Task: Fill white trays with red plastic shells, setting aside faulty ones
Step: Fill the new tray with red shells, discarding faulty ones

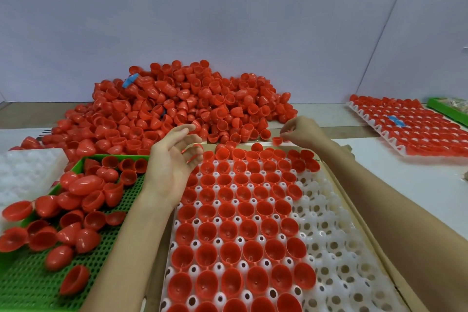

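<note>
From over the person's shoulder, the right hand (298,130) has its fingers curled in and pinches one red shell (277,140) by the rim, just beyond the far edge of the white tray (329,248). The left hand (172,162) hangs over the tray's far left corner with a bare palm and loosely spread fingers; I cannot tell whether its tips touch anything. These shells look thin, light and fairly stiff, glossy enough to slip, and I'd guess they would crack if squeezed hard, so a light rim pinch seems the right hold. The tray is filled on its left and middle, with its right columns bare. It lies on cardboard (354,200) on a pale table (417,185). The loose pile (177,104) is heaped behind it against a plain lilac wall (228,33). A green perforated tray (25,286) at the left holds scattered shells, presumably rejects, with a stack of empty trays (25,172) beyond it. A filled tray (417,134) sits far right.
</note>
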